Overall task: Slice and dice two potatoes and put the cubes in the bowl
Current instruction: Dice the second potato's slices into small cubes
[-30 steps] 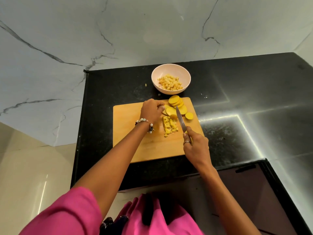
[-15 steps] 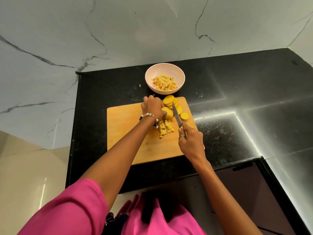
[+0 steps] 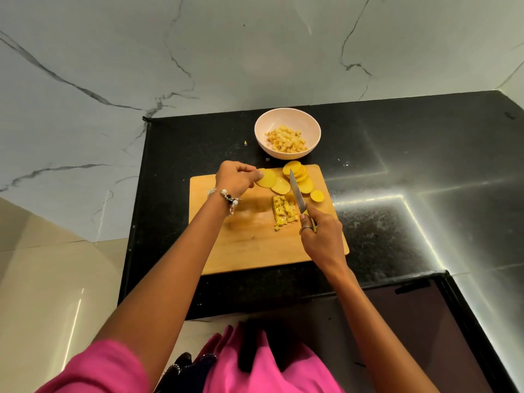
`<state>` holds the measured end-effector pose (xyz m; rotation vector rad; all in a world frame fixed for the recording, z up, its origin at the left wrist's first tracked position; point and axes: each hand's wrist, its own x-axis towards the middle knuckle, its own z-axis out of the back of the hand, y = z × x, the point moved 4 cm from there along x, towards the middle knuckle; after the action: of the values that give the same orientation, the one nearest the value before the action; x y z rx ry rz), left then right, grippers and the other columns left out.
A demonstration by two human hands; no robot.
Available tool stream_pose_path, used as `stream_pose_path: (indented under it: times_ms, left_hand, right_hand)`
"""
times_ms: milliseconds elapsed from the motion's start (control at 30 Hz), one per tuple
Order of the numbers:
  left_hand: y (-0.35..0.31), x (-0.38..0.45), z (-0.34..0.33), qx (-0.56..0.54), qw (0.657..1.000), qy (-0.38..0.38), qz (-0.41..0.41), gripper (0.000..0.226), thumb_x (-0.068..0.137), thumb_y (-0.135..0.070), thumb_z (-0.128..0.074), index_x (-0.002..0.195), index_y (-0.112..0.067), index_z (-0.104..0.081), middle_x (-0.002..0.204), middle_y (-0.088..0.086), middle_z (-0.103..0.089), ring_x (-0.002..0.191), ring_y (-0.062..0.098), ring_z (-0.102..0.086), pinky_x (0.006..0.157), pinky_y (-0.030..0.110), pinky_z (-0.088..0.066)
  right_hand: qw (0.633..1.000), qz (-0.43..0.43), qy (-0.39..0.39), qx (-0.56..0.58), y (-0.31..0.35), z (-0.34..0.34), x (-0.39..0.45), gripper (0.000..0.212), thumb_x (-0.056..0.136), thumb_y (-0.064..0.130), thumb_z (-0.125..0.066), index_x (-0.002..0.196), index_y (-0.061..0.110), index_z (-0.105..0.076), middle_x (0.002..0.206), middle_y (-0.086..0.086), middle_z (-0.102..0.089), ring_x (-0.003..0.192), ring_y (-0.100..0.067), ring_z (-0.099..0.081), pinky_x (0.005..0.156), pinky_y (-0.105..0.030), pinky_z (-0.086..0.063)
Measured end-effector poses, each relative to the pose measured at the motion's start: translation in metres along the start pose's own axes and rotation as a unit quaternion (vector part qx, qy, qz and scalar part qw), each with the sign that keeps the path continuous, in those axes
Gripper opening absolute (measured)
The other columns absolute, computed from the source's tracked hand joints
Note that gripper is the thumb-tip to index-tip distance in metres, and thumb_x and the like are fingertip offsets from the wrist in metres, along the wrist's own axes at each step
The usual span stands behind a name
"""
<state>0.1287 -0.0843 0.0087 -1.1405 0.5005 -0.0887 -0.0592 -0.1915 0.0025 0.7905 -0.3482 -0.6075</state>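
Your left hand [image 3: 236, 178] pinches one potato slice [image 3: 266, 178] at its edge, at the far left of the row of slices [image 3: 297, 177] fanned across the far end of the wooden cutting board [image 3: 249, 245]. Your right hand [image 3: 320, 236] is wrapped round the knife [image 3: 297, 194] handle, blade pointing away from you between the slices and the pile of cubes [image 3: 285, 212] on the board.

Lay that slice flat near the board's middle before cutting, and keep the left fingertips tucked back from the blade. Cut strips first, then cross them for even cubes. Move the finished pile to the pink bowl [image 3: 312, 123], already part filled, on the black desk [image 3: 425, 165] just beyond the board.

No brand, label or writing is readable anywhere.
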Motion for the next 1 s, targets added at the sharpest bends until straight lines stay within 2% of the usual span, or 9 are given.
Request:
stream_pose_path:
  times_ms: [67, 133, 200, 267, 400, 500, 567, 700, 1000]
  left_hand:
    - [0.017, -0.01, 0.014, -0.049, 0.998, -0.022, 0.027, 0.025, 0.08, -0.015, -0.073, 0.104, -0.018, -0.065, 0.092, 0.0, -0.067, 0.075, 0.011, -0.065, 0.068, 0.026, -0.054]
    - [0.038, -0.02, 0.023, -0.068, 0.995, -0.047, 0.053, 0.03, 0.081, -0.01, -0.072, 0.106, -0.023, -0.065, 0.097, 0.0, -0.066, 0.075, 0.011, -0.068, 0.072, 0.027, -0.056]
    - [0.057, -0.029, 0.028, -0.066, 0.992, -0.072, 0.075, 0.032, 0.078, -0.008, -0.074, 0.103, -0.025, -0.066, 0.093, 0.004, -0.07, 0.072, 0.011, -0.069, 0.075, 0.029, -0.057]
    - [0.07, -0.037, 0.028, -0.047, 0.992, -0.079, 0.083, 0.04, 0.074, -0.008, -0.077, 0.11, -0.023, -0.067, 0.088, 0.005, -0.072, 0.075, 0.014, -0.07, 0.078, 0.031, -0.057]
    - [0.072, -0.044, 0.023, 0.126, 0.991, -0.036, 0.02, 0.051, 0.075, -0.023, -0.078, 0.122, -0.024, -0.06, 0.098, 0.006, -0.07, 0.082, 0.022, -0.068, 0.078, 0.033, -0.056]
    - [0.063, -0.045, 0.031, 0.334, 0.941, -0.052, -0.03, 0.048, 0.076, -0.038, -0.075, 0.121, -0.031, -0.06, 0.11, 0.005, -0.065, 0.094, 0.027, -0.063, 0.08, 0.039, -0.055]
    - [0.06, -0.042, 0.036, 0.386, 0.918, -0.056, -0.069, 0.049, 0.078, -0.039, -0.073, 0.123, -0.029, -0.058, 0.113, 0.005, -0.061, 0.102, 0.027, -0.059, 0.083, 0.04, -0.052]
    - [0.063, -0.031, 0.028, 0.395, 0.907, 0.013, -0.146, 0.066, 0.078, -0.041, -0.071, 0.137, -0.023, -0.047, 0.127, 0.001, -0.046, 0.119, 0.023, -0.042, 0.097, 0.036, -0.044]
    - [0.071, -0.027, 0.02, 0.36, 0.912, -0.038, -0.192, 0.057, 0.08, -0.042, -0.069, 0.132, -0.024, -0.053, 0.126, -0.003, -0.051, 0.112, 0.019, -0.042, 0.09, 0.032, -0.044]
  right_hand:
    - [1.0, 0.012, 0.005, 0.007, 0.005, -0.005, -0.002, 0.032, 0.095, 0.012, -0.05, 0.125, 0.009, -0.061, 0.069, -0.007, -0.064, 0.051, -0.01, -0.045, 0.051, -0.038, -0.036]
    - [1.0, 0.017, 0.019, 0.019, 0.011, -0.012, -0.005, 0.036, 0.095, 0.012, -0.05, 0.13, 0.007, -0.055, 0.083, -0.012, -0.07, 0.061, -0.018, -0.054, 0.057, -0.039, -0.042]
    - [0.999, 0.019, 0.033, 0.028, 0.017, -0.02, -0.007, 0.037, 0.095, 0.012, -0.051, 0.132, 0.006, -0.053, 0.098, -0.015, -0.07, 0.074, -0.024, -0.06, 0.065, -0.041, -0.048]
    - [0.998, 0.023, 0.051, 0.028, 0.023, -0.027, -0.01, 0.037, 0.095, 0.013, -0.051, 0.132, 0.006, -0.053, 0.108, -0.014, -0.069, 0.085, -0.022, -0.061, 0.071, -0.034, -0.047]
    - [0.997, 0.043, 0.067, 0.006, 0.034, -0.037, -0.016, 0.034, 0.095, 0.013, -0.051, 0.128, 0.005, -0.057, 0.111, -0.014, -0.067, 0.096, -0.027, -0.061, 0.075, -0.028, -0.043]
    - [0.995, 0.049, 0.079, -0.037, 0.038, -0.043, -0.02, 0.033, 0.094, 0.012, -0.049, 0.125, 0.005, -0.058, 0.103, -0.018, -0.068, 0.094, -0.034, -0.061, 0.075, -0.036, -0.046]
    - [0.991, 0.051, 0.094, -0.086, 0.038, -0.048, -0.022, 0.036, 0.095, 0.015, -0.047, 0.129, 0.008, -0.055, 0.099, -0.017, -0.068, 0.091, -0.035, -0.06, 0.071, -0.038, -0.046]
    - [0.98, 0.047, 0.121, -0.151, 0.041, -0.059, -0.028, 0.039, 0.095, 0.016, -0.042, 0.133, 0.01, -0.049, 0.101, -0.015, -0.066, 0.094, -0.035, -0.059, 0.072, -0.038, -0.047]
    - [0.965, 0.038, 0.145, -0.214, 0.053, -0.076, -0.027, 0.042, 0.094, 0.011, -0.038, 0.136, 0.006, -0.04, 0.108, -0.017, -0.06, 0.096, -0.037, -0.058, 0.067, -0.036, -0.04]
